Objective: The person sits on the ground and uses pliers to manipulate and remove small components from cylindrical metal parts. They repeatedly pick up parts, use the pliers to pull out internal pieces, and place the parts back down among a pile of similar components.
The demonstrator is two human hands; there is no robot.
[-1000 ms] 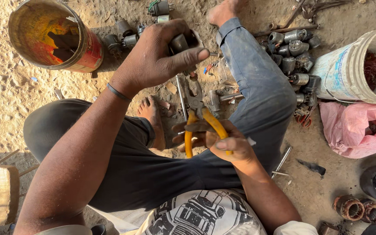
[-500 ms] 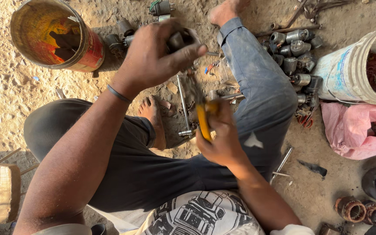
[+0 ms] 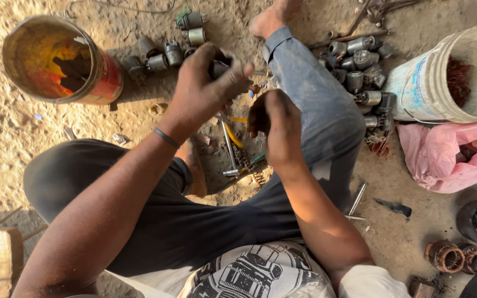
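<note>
Left hand [image 3: 205, 83] curled tight round a small dark cylindrical metal part [image 3: 220, 67], thumb and fingers wrapped over its top, most of the part hidden. Right hand [image 3: 274, 124] just beside it, a little nearer the body, fingers bent inward, back turned to the camera; cannot tell whether anything sits in its grip. Thin band [image 3: 166, 137] round the left wrist.

Directly beneath both hands, on the sandy ground [image 3: 6, 138] between the crossed legs: yellow-handled pliers [image 3: 234, 136], a steel rod-like tool [image 3: 229, 150] with a socket end, and a short coiled spring [image 3: 245, 161], all lying close together. Bare foot [image 3: 197, 165] tucked under the left forearm, another foot [image 3: 269, 19] stretched out beyond the right hand past the grey trouser leg [image 3: 316, 110].

Beyond the left hand: a row of small dark cylinders [image 3: 164, 52], and further left a rusty red-and-orange tin can [image 3: 103, 77], open-topped, dark scraps inside. Off past the right hand: a heap of grey metal cylinders [image 3: 357, 66], then a white plastic bucket [image 3: 423, 83] with copper wire inside, and a pink plastic bag [image 3: 448, 160] touching its base. Nearer the right elbow: a bolt [image 3: 357, 197], a dark blade-like piece [image 3: 394, 207], two copper-wound coils [image 3: 454, 256].
</note>
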